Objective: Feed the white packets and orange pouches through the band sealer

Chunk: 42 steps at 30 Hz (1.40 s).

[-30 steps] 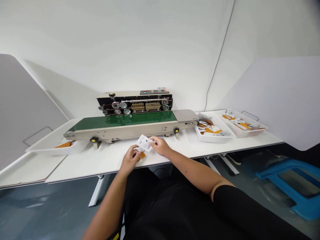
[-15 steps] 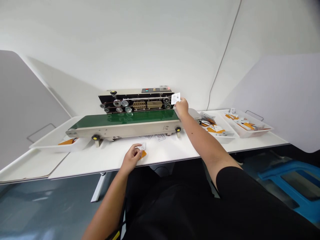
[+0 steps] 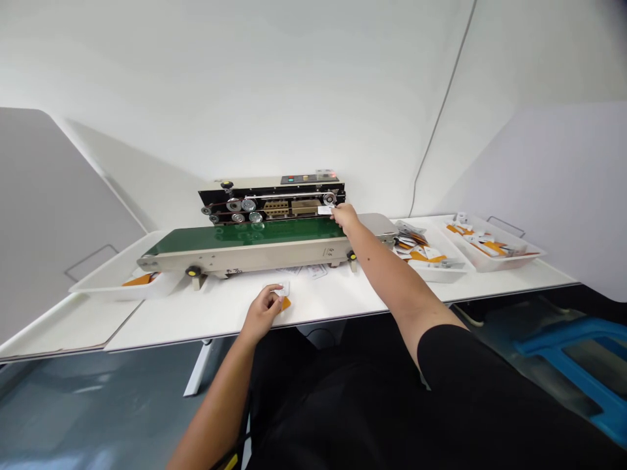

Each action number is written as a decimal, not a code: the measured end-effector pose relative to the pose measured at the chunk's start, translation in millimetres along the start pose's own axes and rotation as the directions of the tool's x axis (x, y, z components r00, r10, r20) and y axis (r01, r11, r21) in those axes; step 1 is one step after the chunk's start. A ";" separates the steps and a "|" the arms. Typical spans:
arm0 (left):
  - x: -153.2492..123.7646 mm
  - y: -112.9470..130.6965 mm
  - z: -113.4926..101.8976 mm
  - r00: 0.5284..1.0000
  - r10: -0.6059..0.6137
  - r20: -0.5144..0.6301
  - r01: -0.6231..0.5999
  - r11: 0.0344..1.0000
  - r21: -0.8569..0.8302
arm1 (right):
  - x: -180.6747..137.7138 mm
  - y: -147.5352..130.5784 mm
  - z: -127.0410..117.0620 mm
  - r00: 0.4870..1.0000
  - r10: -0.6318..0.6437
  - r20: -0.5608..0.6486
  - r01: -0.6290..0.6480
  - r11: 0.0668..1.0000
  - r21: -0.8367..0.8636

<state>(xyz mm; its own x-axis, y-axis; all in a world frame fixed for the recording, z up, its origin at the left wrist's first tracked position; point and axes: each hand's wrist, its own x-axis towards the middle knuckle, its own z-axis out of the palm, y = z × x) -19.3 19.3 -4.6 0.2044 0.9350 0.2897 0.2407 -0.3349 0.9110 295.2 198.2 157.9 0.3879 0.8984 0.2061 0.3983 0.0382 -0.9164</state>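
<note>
A band sealer [image 3: 272, 201] with black rollers and belts stands behind a green conveyor belt [image 3: 245, 235]. My right hand [image 3: 345, 217] reaches over the belt's right end, pinching a white sachet [image 3: 325, 210] close below the sealer's rightmost roller. My left hand [image 3: 263, 312] rests near the table's front edge, fingers pinching a smaller white sachet [image 3: 283, 288]. An orange-marked packet [image 3: 286, 303] lies partly hidden under those fingers.
White trays [image 3: 434, 261] [image 3: 490, 258] holding several white-and-orange packets stand to the right of the conveyor. Another white tray [image 3: 110, 290] sits at the left. Loose white sachets [image 3: 316, 271] lie in front of the machine. A blue plastic object [image 3: 573, 359] sits on the floor at right.
My right hand has moved from the table's middle, up and right, over to the sealer's rollers with its sachet. My left hand has stayed nearly still, though its sachet looks smaller.
</note>
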 end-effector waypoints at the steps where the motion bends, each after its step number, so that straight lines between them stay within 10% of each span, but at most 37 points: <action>1: 0.3 -0.8 -0.1 1.000 0.001 -0.003 -0.001 1.000 0.000 | -7.2 -1.3 -2.2 0.994 -0.091 -0.057 0.088 0.994 -0.062; 4: 1.4 -3.6 0.1 1.000 0.007 -0.020 -0.007 1.000 0.009 | -48.4 2.5 2.6 0.851 -0.510 -0.129 0.458 0.839 -0.295; 7: 1.6 -5.2 1.4 0.999 -0.004 -0.053 0.006 1.000 0.028 | -116.4 24.4 32.1 0.621 -0.759 0.193 0.781 0.581 -0.229; 9: 0.6 -5.0 2.0 0.985 0.022 -0.172 -0.011 0.998 0.068 | -164.4 46.5 60.2 0.460 -0.769 0.445 0.878 0.467 -0.100; 13: -2.5 -2.9 -0.3 0.852 0.214 -0.478 -0.107 0.965 0.240 | -224.2 81.2 103.9 0.363 -0.653 0.664 0.883 0.468 -0.022; 19: -2.4 0.4 -2.4 0.854 0.257 -0.452 -0.127 0.946 0.297 | -223.4 85.6 108.0 0.194 -0.635 0.748 0.900 0.418 0.121; 28: 1.4 -2.1 -3.5 0.911 0.228 -0.342 -0.133 0.951 0.280 | -222.8 89.3 100.6 0.167 -0.731 0.662 0.885 0.407 0.226; 42: 4.2 8.4 -5.5 0.982 0.183 0.040 -0.187 0.940 0.286 | -225.3 86.6 83.3 0.510 -0.768 0.388 0.774 0.606 0.182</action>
<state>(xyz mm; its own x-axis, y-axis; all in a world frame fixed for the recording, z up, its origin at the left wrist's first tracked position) -21.6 21.0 5.9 0.2829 0.8526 0.4393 0.4590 -0.5226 0.7185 173.1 35.6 3.6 -0.4305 0.5987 0.6754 0.3907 0.7982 -0.4586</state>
